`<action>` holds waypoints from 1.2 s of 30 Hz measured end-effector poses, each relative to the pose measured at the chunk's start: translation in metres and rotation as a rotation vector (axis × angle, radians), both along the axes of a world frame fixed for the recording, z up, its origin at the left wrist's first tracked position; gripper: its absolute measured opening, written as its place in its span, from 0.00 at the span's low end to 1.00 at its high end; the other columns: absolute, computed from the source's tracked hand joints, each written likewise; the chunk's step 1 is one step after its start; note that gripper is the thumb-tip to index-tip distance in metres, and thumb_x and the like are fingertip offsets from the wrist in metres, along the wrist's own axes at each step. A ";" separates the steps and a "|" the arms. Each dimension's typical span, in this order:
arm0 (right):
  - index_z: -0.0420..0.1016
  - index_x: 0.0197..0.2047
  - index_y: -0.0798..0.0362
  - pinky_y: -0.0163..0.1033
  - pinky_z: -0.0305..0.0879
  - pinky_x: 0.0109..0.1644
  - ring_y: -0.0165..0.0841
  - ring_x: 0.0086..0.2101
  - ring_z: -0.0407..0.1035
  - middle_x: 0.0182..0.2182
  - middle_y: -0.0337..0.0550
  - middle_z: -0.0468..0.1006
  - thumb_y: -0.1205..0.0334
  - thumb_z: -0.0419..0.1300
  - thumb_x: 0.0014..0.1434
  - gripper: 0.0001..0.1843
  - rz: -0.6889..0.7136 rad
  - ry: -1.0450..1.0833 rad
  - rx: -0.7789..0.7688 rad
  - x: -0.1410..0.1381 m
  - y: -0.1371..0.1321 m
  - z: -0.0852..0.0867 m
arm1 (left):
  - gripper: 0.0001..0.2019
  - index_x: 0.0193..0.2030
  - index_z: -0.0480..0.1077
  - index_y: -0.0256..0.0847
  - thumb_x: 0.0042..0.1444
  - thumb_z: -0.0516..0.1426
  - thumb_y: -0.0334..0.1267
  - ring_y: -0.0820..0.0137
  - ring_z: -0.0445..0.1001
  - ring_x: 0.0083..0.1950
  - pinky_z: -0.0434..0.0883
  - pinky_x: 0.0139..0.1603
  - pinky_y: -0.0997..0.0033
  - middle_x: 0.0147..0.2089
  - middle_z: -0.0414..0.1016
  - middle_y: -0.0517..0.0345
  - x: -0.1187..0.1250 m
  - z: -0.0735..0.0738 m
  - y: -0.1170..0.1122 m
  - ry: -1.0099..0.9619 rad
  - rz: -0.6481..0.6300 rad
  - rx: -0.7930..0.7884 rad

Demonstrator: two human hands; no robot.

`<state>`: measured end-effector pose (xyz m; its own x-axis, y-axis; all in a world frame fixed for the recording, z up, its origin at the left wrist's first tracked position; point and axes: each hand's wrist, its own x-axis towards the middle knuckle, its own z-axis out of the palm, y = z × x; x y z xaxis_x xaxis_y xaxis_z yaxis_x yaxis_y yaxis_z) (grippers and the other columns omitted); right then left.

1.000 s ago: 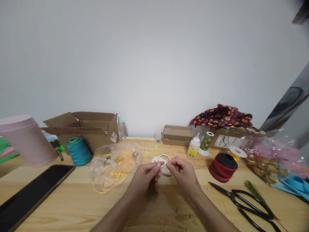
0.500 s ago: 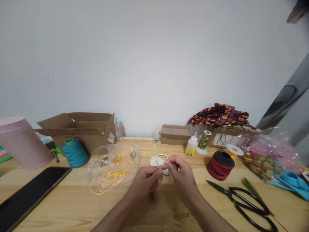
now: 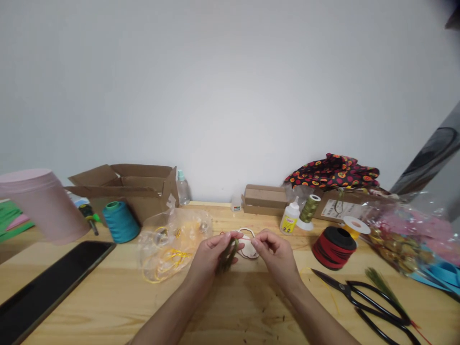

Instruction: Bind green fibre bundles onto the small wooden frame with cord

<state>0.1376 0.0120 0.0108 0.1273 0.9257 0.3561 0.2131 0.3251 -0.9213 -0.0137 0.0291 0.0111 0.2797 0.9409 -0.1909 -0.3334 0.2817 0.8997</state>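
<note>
- my left fingers curl closed around a dark green tuft
- my right fingers pinch together, hold unclear, just beside a pale wooden cutout on the counter

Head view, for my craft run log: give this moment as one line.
left hand: holds green fibre tuft | right hand: nearest pale cut-out shape | nearby: clear bag of yellow cord, black-handled scissors

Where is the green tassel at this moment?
In the head view, the green tassel is in the person's left hand, at the middle of the table, just left of the pale wooden cutout and the right hand.
</note>
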 end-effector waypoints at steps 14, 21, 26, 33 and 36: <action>0.69 0.20 0.57 0.33 0.55 0.24 0.27 0.20 0.57 0.16 0.37 0.66 0.55 0.59 0.43 0.12 0.014 0.115 -0.121 0.000 0.006 -0.010 | 0.12 0.31 0.74 0.35 0.43 0.60 0.42 0.73 0.74 0.29 0.67 0.31 0.78 0.27 0.77 0.54 -0.001 0.003 0.001 -0.084 -0.034 -0.015; 0.71 0.21 0.57 0.32 0.55 0.24 0.27 0.21 0.58 0.17 0.37 0.67 0.56 0.60 0.45 0.12 0.037 0.098 -0.099 -0.001 0.002 -0.007 | 0.13 0.29 0.76 0.35 0.43 0.59 0.44 0.71 0.71 0.30 0.66 0.33 0.74 0.27 0.77 0.54 0.001 -0.003 0.001 0.093 -0.040 0.097; 0.72 0.23 0.56 0.33 0.59 0.28 0.29 0.24 0.62 0.21 0.39 0.70 0.58 0.60 0.46 0.09 0.110 0.165 -0.074 -0.003 -0.001 -0.004 | 0.12 0.25 0.76 0.34 0.38 0.62 0.42 0.71 0.69 0.28 0.65 0.32 0.74 0.24 0.75 0.56 0.003 0.000 0.003 0.178 -0.019 0.152; 0.72 0.21 0.56 0.31 0.57 0.25 0.25 0.20 0.60 0.16 0.35 0.69 0.59 0.63 0.41 0.09 0.106 0.385 -0.206 -0.009 -0.001 -0.002 | 0.09 0.23 0.75 0.35 0.35 0.64 0.39 0.76 0.66 0.24 0.62 0.27 0.78 0.22 0.74 0.57 0.004 -0.001 0.002 0.231 -0.060 0.131; 0.71 0.20 0.57 0.31 0.57 0.25 0.24 0.19 0.59 0.15 0.34 0.68 0.59 0.64 0.38 0.10 0.085 0.395 -0.217 -0.010 0.000 -0.001 | 0.09 0.23 0.75 0.34 0.36 0.63 0.39 0.76 0.66 0.24 0.61 0.27 0.78 0.21 0.74 0.58 0.004 -0.003 0.001 0.268 -0.118 0.168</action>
<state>0.1279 0.0120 0.0098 0.1353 0.9865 0.0922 -0.1874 0.1169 -0.9753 -0.0099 0.0302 0.0078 0.3492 0.9297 -0.1171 -0.0526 0.1442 0.9882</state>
